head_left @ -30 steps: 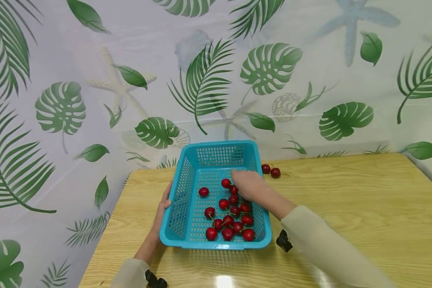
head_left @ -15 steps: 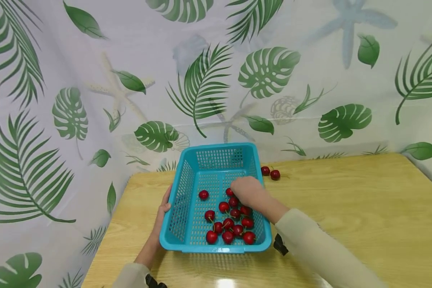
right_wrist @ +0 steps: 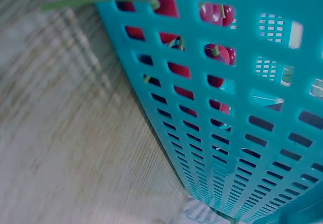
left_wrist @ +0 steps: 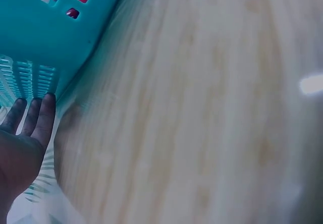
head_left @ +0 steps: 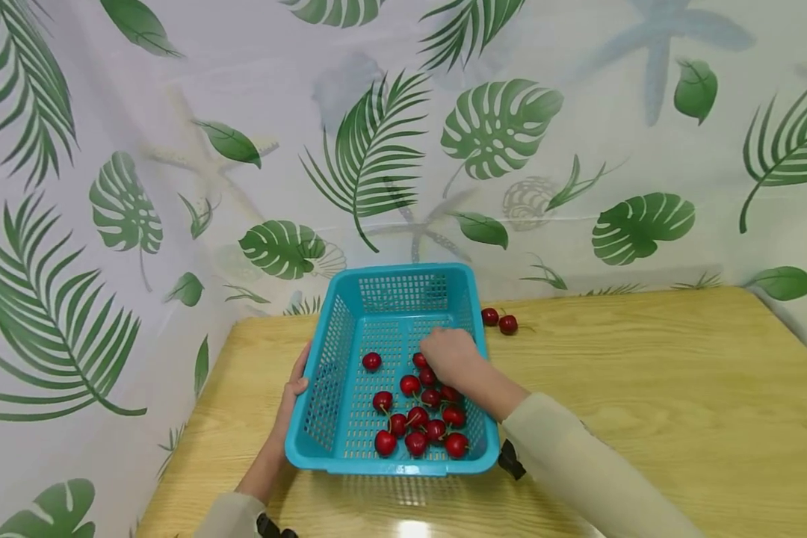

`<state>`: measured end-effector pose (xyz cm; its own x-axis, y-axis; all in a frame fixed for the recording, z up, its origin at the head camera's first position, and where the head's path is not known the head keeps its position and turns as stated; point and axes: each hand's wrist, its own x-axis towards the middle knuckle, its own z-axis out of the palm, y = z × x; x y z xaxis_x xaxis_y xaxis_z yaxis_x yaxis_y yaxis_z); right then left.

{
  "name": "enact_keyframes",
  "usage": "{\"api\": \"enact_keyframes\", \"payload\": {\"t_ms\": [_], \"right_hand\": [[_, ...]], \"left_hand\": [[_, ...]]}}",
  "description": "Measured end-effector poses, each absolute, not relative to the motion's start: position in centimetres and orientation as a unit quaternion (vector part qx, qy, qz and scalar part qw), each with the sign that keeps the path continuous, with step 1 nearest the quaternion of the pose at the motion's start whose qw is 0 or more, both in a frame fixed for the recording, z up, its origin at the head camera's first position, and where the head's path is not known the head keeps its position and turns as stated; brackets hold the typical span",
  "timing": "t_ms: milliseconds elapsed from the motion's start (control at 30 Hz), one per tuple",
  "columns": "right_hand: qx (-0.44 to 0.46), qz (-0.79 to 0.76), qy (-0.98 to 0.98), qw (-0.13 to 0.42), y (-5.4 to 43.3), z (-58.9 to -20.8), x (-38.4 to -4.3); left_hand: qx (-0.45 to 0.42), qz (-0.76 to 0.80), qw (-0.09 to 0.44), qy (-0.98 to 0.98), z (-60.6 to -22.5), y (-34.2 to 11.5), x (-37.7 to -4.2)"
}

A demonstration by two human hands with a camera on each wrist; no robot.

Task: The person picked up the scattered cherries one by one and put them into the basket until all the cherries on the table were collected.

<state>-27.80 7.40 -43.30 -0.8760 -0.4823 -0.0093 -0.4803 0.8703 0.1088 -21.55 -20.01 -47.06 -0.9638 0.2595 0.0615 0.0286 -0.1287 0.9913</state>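
Observation:
A blue perforated plastic basket (head_left: 393,467) stands on the table with several red cherries (head_left: 416,444), most of them gathered on its right side. My left hand (head_left: 292,388) rests against the basket's left outer wall, thumb at the rim; in the left wrist view the straight fingers (left_wrist: 44,114) reach to the basket's side. Inside the basket, my right hand (head_left: 452,357) is bent down over the upper cherries, one red cherry (head_left: 420,360) showing beside its fingertips. The fingertips are hidden beneath the hand, so I cannot tell whether they pinch a cherry.
Two cherries (head_left: 508,324) lie on the wooden table (head_left: 645,373) just right of the basket. A leaf-print cloth (head_left: 390,149) hangs close behind the basket. In the right wrist view a green stem (right_wrist: 96,0) pokes out through the basket wall (right_wrist: 237,123).
My right hand has come down slightly toward the near cherries in the basket, and a cherry beside its fingertips no longer shows in the same place. My left hand stays at the basket's side.

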Motion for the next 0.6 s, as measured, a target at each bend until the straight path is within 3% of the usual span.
{"api": "enact_keyframes", "payload": {"t_ms": [600], "right_hand": [[0.232, -0.02, -0.972, -0.007, 7.78, -43.4, -27.94]], "left_hand": [[0.122, 0.743, 0.081, 0.653, -47.43, -19.44, -21.3]]}}
